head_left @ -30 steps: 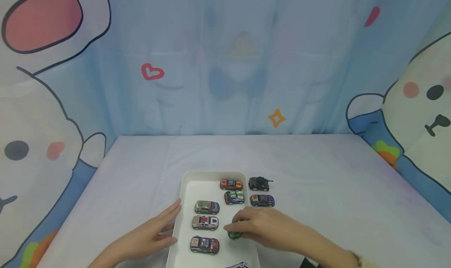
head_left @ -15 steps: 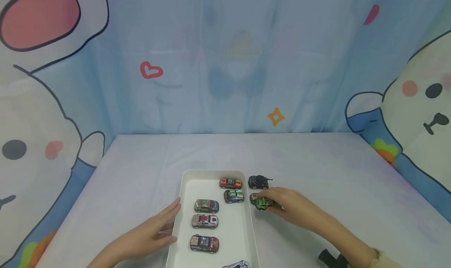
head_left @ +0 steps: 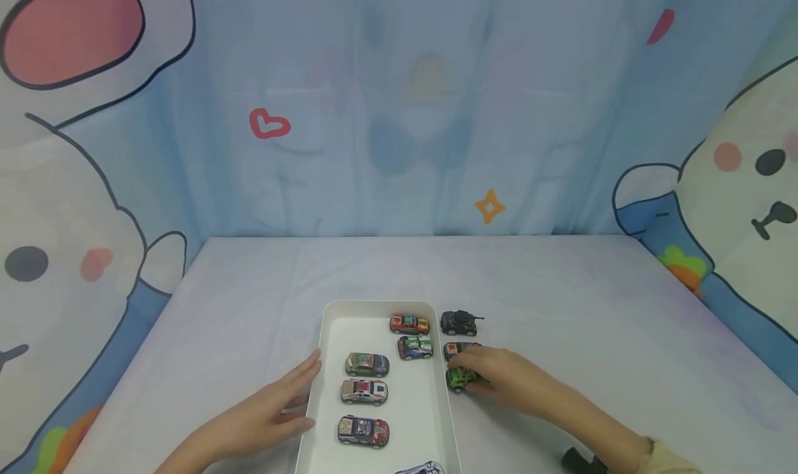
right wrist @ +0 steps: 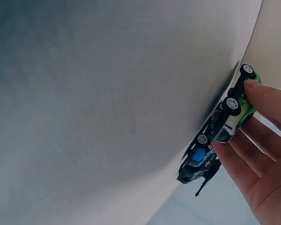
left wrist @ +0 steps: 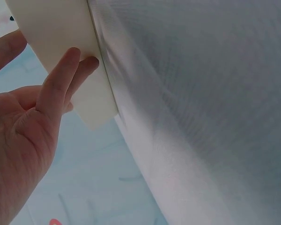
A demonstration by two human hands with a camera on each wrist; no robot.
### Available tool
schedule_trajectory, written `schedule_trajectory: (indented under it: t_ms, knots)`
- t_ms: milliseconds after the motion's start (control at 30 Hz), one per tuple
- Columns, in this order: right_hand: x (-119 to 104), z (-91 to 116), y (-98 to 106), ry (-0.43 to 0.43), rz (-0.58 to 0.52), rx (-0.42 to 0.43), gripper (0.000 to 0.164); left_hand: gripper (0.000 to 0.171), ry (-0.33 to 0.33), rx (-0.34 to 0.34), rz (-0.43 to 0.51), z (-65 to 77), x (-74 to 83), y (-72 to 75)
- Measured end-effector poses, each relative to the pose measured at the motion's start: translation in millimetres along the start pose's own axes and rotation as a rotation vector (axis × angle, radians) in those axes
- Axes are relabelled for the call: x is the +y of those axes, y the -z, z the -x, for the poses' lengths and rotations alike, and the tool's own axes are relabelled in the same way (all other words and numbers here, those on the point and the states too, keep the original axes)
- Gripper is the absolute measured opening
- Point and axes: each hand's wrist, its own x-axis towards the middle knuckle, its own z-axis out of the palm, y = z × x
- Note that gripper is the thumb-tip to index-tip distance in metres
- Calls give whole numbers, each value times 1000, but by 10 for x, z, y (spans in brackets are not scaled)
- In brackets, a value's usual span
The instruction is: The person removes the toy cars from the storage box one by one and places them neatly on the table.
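Note:
My right hand (head_left: pixel 508 378) pinches a green toy car (head_left: pixel 460 379) between thumb and fingers, just outside the white tray's right wall. In the right wrist view the green toy car (right wrist: pixel 239 103) is tilted, its wheels facing the camera. Right behind it is a blue toy car (head_left: pixel 458 350), partly hidden by my fingers, and farther back a black toy tank (head_left: pixel 460 323). My left hand (head_left: pixel 262 415) rests its fingertips against the left wall of the white tray (head_left: pixel 316 391). In the left wrist view the fingers of this hand (left wrist: pixel 42 108) lie fairly straight along the tray wall (left wrist: pixel 61 33).
Inside the tray are a red toy car (head_left: pixel 409 323), a green-and-blue one (head_left: pixel 415 348) and several more at left, among them a white car (head_left: pixel 364 391). A black-and-white object (head_left: pixel 424 468) is cut off at the bottom. White cloth (head_left: pixel 561 294) covers the table.
The right hand has lifted the green toy car out of the tray, over the right wall, and lowered it in front of the blue car. The left hand has stayed put.

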Motion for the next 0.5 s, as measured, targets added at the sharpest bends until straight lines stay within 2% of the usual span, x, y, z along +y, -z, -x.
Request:
schedule_trajectory:
  t_ms: [500]
  knots:
    - [-16,19,-22,22,70,-1,39,77,9,6,10,-2,5,0]
